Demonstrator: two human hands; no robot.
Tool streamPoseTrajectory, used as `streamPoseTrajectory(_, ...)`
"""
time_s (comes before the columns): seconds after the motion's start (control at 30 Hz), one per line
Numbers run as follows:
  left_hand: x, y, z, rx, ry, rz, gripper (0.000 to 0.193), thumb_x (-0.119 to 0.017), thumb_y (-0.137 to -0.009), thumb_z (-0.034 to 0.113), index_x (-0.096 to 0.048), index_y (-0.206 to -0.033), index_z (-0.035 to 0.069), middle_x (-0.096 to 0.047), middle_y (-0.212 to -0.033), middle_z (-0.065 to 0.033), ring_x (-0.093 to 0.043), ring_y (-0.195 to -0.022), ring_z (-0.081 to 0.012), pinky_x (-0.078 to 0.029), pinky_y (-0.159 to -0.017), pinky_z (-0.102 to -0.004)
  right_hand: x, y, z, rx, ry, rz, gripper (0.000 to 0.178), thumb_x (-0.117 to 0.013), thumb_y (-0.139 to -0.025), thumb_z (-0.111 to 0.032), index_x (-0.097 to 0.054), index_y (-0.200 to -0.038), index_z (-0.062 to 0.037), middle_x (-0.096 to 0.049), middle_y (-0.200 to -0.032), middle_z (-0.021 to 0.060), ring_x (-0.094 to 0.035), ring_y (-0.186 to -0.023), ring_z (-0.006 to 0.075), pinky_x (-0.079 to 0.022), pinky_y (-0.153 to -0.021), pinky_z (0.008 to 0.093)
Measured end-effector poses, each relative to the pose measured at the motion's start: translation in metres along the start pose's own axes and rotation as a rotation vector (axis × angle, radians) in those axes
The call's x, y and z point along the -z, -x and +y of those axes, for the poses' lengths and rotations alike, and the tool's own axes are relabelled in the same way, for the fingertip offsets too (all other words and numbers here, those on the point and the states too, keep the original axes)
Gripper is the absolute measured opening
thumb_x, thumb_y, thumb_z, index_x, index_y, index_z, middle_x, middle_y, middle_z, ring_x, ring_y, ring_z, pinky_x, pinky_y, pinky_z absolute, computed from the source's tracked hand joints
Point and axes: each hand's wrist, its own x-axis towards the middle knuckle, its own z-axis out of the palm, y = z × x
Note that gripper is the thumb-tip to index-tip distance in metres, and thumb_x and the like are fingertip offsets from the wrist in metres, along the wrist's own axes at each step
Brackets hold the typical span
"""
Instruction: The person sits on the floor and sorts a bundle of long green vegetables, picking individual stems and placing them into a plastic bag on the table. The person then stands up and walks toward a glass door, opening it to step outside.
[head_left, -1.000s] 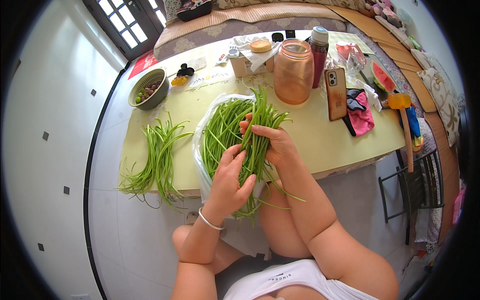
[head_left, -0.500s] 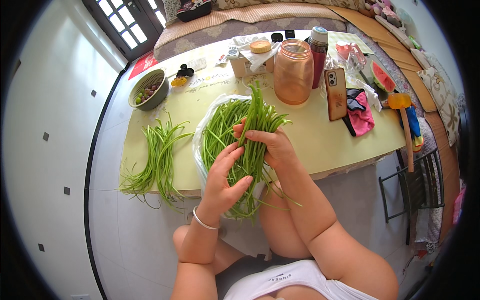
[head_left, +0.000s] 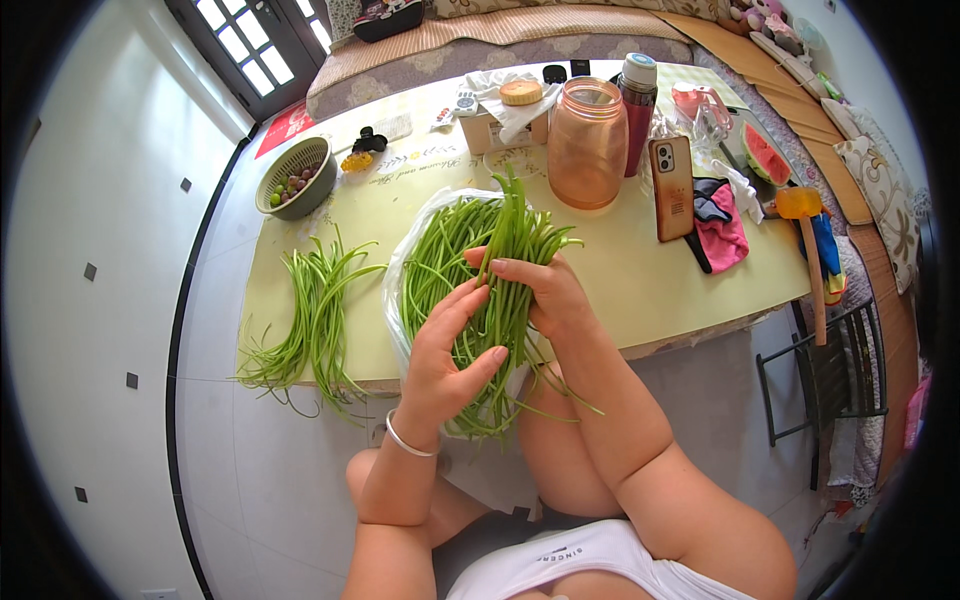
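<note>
- I see the held bunch of green stems [head_left: 512,310] in front of an open white plastic bag [head_left: 397,300] of more, at the table's [head_left: 630,290] near edge.
- I make out the right hand [head_left: 548,292] gripping it, the left hand [head_left: 445,350] loosely spread alongside.
- Leftward, I see a separate pile of stems [head_left: 318,320]; beyond, a colander [head_left: 312,203].

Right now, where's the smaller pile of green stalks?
In the head view, the smaller pile lies at left on the table, overhanging its near edge, left of the white plastic bag.
</note>
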Motion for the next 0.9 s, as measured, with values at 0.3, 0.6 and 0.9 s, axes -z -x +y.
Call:
streamPoseTrajectory(0.3,-0.002,-0.004,0.007,-0.047,-0.221,-0.031,0.048,-0.072,-0.080,0.011,-0.056,-0.123,-0.005,-0.059,-0.124,-0.0158,-0.056,-0.115,-0.0220,-0.043,-0.099,-0.0335,0.016,-0.004,0.007,-0.055,-0.231,0.047,0.014,-0.062,-0.087,-0.009,-0.060,-0.098,-0.0004,-0.067,-0.096,0.0137,-0.066,-0.083,0.0242,-0.056,-0.077,0.0382)
streamPoseTrajectory(0.6,0.015,-0.004,-0.009,0.158,-0.062,0.238,0.026,-0.064,-0.088,0.003,-0.059,-0.112,-0.004,-0.067,-0.103,-0.0093,-0.066,-0.089,-0.0153,-0.051,-0.081,-0.0262,0.032,-0.010,0.005,-0.093,-0.408,0.079,0.015,-0.064,-0.087,-0.011,-0.055,-0.097,-0.0055,-0.055,-0.073,0.0021,-0.054,-0.064,0.0133,-0.050,-0.069,0.0345)
streamPoseTrajectory(0.9,0.047,0.005,-0.008,0.207,-0.613,0.189,0.028,-0.064,-0.088,0.015,-0.064,-0.110,-0.003,-0.070,-0.099,-0.0143,-0.067,-0.086,-0.0243,-0.051,-0.074,-0.0314,0.033,-0.013,0.005,-0.142,-0.384,0.174,0.016,-0.065,-0.086,-0.011,-0.057,-0.097,-0.0023,-0.063,-0.078,0.0080,-0.058,-0.061,0.0152,-0.053,-0.066,0.0357)
